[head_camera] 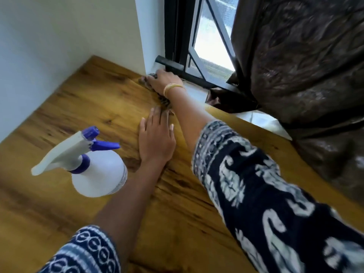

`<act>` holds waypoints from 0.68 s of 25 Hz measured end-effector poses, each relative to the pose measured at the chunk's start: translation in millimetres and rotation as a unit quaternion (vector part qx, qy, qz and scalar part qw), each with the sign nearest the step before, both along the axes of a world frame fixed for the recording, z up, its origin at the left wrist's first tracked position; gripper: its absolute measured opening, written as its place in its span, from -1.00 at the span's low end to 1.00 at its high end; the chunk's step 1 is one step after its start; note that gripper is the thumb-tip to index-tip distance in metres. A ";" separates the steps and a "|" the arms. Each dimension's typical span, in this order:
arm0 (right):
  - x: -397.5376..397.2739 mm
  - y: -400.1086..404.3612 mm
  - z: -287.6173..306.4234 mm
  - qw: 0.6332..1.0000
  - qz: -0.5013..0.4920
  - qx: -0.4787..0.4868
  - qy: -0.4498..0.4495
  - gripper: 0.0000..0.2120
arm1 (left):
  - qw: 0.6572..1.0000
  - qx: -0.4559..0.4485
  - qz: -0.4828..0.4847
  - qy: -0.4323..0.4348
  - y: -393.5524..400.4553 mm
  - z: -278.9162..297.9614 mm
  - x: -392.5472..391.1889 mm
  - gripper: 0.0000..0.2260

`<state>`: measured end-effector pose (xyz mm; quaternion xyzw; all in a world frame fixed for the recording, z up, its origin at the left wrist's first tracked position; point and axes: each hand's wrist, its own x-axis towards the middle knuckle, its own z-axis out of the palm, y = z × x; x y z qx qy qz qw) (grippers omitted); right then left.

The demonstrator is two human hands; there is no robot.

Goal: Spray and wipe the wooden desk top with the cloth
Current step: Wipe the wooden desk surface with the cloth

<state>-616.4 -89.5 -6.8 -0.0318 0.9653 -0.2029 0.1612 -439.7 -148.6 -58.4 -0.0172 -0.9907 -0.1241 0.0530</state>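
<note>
Nearest the camera are two forearms in dark blue sleeves printed in white, reaching out over the brown wood-grain desk top (65,107); the white plastic spray bottle with its purple trigger and nozzle (92,164) stands upright on the desk at the left, near the left forearm and held by neither hand. A little farther on, the left hand (156,139) lies flat on the wood, palm down, fingers straight and slightly spread, gripping nothing; it looks to be bracing the reach. Farther still, the right hand (164,81), with a gold bangle (173,88) at the wrist, presses down on the dark, patterned cloth (164,100) at the far edge of the desk, where the white wall corner meets the black window frame (177,34); whether its fingers curl round the cloth or lie flat on it I cannot tell, as they are blurred.

The step in hand appears to be wiping the far corner; to do it well, keep the cloth bunched under the palm, work it tight into the angle of wall and sill, then draw it back toward the body in overlapping passes, keeping weight on the left hand.

To the right, a dark brown patterned curtain (307,62) hangs over the pale sill (254,117) and the desk's right edge; it may snag the cloth and hides wood beneath it; the bottle stands in the path of strokes leftward and would need shifting.
</note>
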 end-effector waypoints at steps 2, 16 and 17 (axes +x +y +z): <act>8.5 23.8 -4.7 0.999 0.003 -0.033 -0.007 -0.54 | 1.000 0.005 0.004 -0.004 1.7 3.2 0.8 -0.53; 26.4 76.0 -4.9 0.994 -0.082 0.064 -0.032 -0.45 | 1.000 0.006 -0.005 -0.008 5.4 5.4 -3.3 -0.54; 21.8 66.5 -4.5 0.995 -0.073 0.052 -0.038 -0.45 | 1.000 0.003 -0.004 -0.004 5.3 4.4 -4.0 -0.54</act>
